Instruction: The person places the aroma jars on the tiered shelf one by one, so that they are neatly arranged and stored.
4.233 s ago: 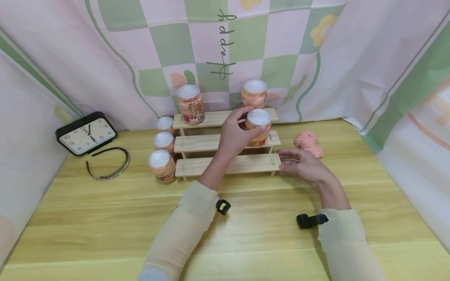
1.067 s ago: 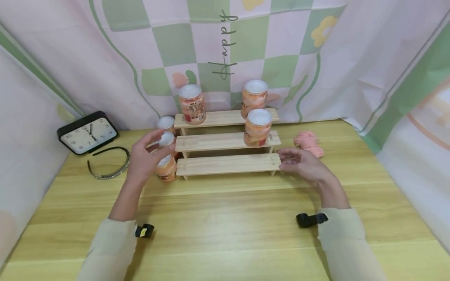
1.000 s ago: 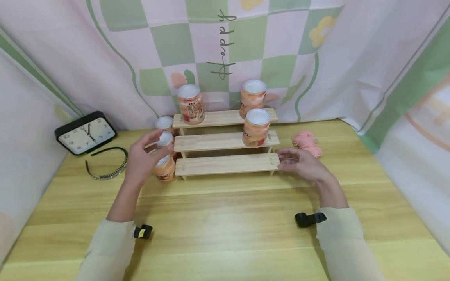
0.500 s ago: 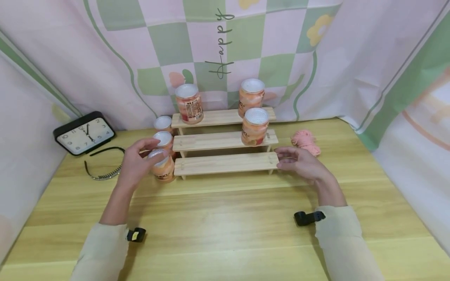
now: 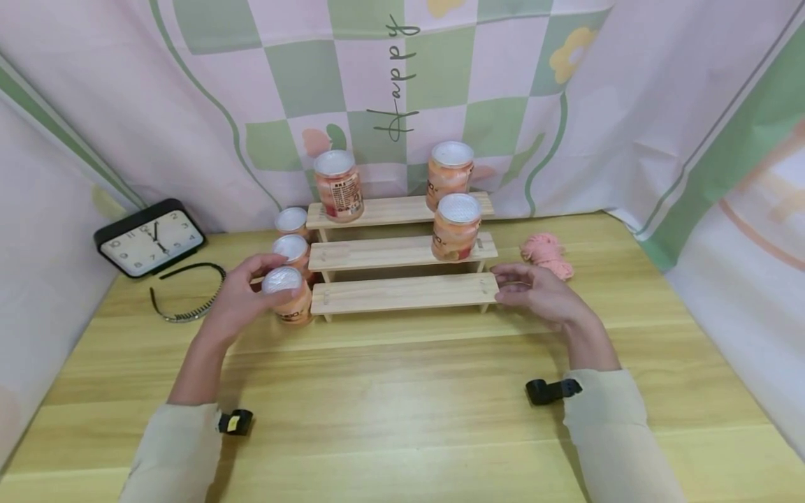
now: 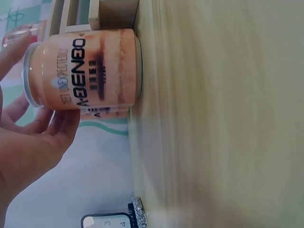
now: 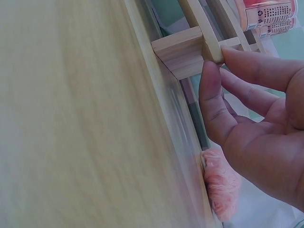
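My left hand (image 5: 239, 297) grips the front peach-coloured can (image 5: 294, 307) of a row of three left of the stand, thumb on the near side and fingers behind. In the left wrist view that can (image 6: 90, 69) stands upright on the table, its side printed with dark lettering. My right hand (image 5: 534, 290) pinches the right end of the lowest step of the three-step wooden stand (image 5: 402, 293), thumb and fingertip meeting on the board's edge in the right wrist view. On the stand are three similar cans: two on the top step, and one can (image 5: 455, 234) at the right of the middle step.
A black-framed clock (image 5: 151, 237) and a dark headband (image 5: 195, 311) lie at the left of the wooden table (image 5: 402, 405). A pink yarn bundle (image 5: 546, 255) is right of the stand. A patterned curtain (image 5: 377, 77) hangs behind.
My left hand set a can on the middle step's right, let go, moved left to the row, then down around the front can. My right hand stays at the stand's end.
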The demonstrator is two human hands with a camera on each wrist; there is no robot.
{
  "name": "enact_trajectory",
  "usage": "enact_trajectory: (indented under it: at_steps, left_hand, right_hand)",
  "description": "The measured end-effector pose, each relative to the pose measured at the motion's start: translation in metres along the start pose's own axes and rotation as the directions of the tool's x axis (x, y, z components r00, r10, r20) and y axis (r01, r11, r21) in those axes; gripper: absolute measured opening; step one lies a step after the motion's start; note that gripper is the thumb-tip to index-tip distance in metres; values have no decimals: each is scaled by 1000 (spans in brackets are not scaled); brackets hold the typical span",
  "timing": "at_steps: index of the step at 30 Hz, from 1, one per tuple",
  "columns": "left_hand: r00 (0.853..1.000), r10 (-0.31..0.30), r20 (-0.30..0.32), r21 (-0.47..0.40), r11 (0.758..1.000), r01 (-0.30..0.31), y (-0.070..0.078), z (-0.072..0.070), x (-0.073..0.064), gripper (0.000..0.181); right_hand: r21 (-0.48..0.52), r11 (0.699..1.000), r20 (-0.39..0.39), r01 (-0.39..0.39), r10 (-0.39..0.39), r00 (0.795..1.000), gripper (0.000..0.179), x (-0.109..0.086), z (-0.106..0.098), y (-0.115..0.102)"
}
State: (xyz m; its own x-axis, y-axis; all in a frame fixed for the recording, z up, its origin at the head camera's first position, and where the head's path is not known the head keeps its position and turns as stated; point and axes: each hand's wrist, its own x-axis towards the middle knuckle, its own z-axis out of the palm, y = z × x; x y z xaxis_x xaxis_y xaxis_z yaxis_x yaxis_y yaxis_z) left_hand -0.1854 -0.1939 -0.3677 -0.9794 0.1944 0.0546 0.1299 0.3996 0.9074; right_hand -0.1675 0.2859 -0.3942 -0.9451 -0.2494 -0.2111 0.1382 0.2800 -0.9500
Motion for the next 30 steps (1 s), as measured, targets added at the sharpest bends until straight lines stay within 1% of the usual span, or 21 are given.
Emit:
enact_trajectory:
  at_steps: [5,12,16,24,30]
  left_hand:
    - [999,2,53,-2,1000,-2,-2,-4,-1,60]
    - [997,14,82,-2,1000,-14,-6,-7,0,63]
    - [997,13,81,-1,1000,-13,-7,-8,0,61]
    - [998,27,56,3,1000,-27,-8,-9,-1,57]
    - [999,20,37,-12,1000,-20,-3,-10,-3,58]
  right_hand:
    - [2,1000,0,3,-3,1000,58,-1,0,-1]
    - [0,1000,-3,2,-2,1000,59,-1,0,-2]
    - [-1,1000,1,9,-9,1000,58,0,0,-1]
    - [1,1000,2,18,-18,1000,57,0,0,0]
    - [-1,1000,-5,11,-11,1000,57,0,0,-1]
